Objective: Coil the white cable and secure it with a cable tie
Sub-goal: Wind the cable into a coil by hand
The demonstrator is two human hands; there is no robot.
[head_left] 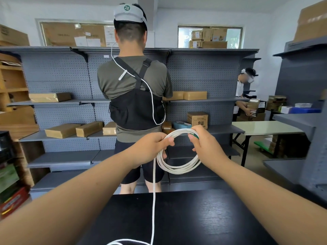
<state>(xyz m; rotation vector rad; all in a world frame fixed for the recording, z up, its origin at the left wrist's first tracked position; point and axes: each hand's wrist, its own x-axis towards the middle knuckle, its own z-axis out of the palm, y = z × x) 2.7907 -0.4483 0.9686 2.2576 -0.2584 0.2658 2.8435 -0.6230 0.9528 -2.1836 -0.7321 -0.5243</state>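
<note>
I stand in a stockroom. Grey pegboard shelving (203, 82) lines the wall ahead, carrying sealed cardboard boxes (197, 119). More cartons (214, 44) show above it. One person (131, 89) faces the shelves; another person (238, 91) handles boxes at right.

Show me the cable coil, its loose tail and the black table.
cable coil (177, 170), head view, bottom of loops.
loose tail (153, 200), head view, hanging stretch.
black table (212, 218), head view, bare top.

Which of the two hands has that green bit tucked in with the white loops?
The right hand; a green strip shows under its fingers at the top of the white cable coil, whereas the left hand pinches cable alone.
</note>
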